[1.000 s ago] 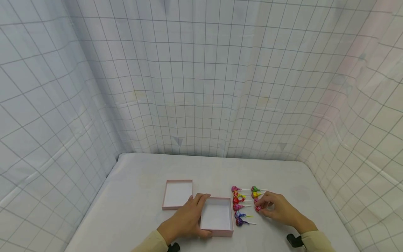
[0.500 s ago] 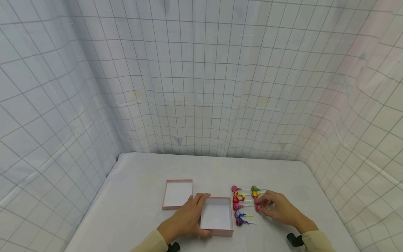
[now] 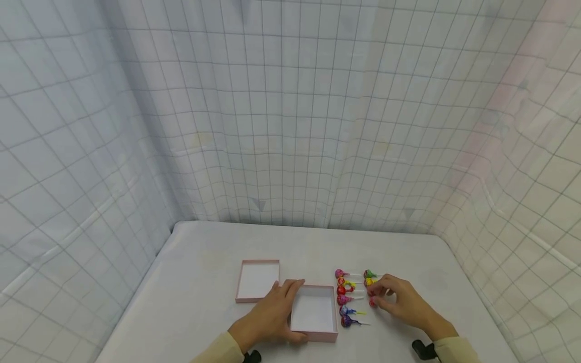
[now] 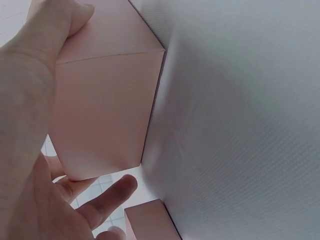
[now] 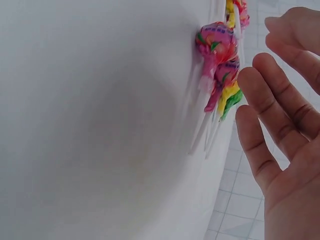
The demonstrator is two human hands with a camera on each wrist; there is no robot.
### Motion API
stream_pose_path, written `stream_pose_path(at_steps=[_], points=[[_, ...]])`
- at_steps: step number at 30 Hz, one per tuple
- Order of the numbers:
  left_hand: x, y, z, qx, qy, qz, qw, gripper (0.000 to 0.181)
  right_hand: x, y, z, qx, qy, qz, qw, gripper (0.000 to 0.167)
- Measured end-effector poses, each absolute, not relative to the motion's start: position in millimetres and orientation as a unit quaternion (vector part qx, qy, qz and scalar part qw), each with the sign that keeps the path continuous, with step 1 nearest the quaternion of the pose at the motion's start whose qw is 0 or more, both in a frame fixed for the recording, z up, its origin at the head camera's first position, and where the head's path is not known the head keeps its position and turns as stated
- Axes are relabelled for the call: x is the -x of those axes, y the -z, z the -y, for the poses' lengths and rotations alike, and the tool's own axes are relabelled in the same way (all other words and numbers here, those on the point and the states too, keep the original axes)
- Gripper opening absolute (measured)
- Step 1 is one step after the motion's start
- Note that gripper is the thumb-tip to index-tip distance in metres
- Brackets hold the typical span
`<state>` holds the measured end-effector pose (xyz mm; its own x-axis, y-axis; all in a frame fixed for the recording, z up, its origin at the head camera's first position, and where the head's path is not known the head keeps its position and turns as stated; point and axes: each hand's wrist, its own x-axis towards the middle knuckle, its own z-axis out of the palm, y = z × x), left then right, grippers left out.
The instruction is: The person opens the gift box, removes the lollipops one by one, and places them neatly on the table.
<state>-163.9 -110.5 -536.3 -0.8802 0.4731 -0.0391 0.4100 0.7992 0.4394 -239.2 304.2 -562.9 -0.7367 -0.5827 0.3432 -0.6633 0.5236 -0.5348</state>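
Note:
My left hand (image 3: 272, 313) grips a pink open-topped box (image 3: 320, 337) by its left side. The thumb lies on the near wall and fingers reach to the far wall; in the left wrist view the thumb presses the pink cardboard (image 4: 107, 115). My right hand (image 3: 404, 301) hovers at the right column of wrapped lollipops, thumb and forefinger close to a red lollipop (image 3: 372, 302). In the right wrist view, a pink-wrapped lollipop (image 5: 217, 42) lies on the cloth, apart from the loosely extended fingers. The hand partly hides the right column in the head view.
The shallow box lid (image 3: 257, 280) lies left of the box, inside up. A left column of several lollipops, from a pink one (image 3: 340, 273) to a dark purple one (image 3: 347, 321), stands between box and right hand. Gridded white curtains (image 3: 290, 126) surround the white table (image 3: 204, 267).
The head view has shifted slightly. Both hands, the box and the lollipops keep nearly the same places.

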Motion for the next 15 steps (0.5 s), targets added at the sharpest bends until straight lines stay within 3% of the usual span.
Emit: stream_pose_path(at_steps=[15], points=[[163.0,540.7,118.8,-0.238,-0.207,-0.948,0.053,0.146,219.7,553.8,-272.3,-0.315,-0.333,0.885,0.085,0.027]])
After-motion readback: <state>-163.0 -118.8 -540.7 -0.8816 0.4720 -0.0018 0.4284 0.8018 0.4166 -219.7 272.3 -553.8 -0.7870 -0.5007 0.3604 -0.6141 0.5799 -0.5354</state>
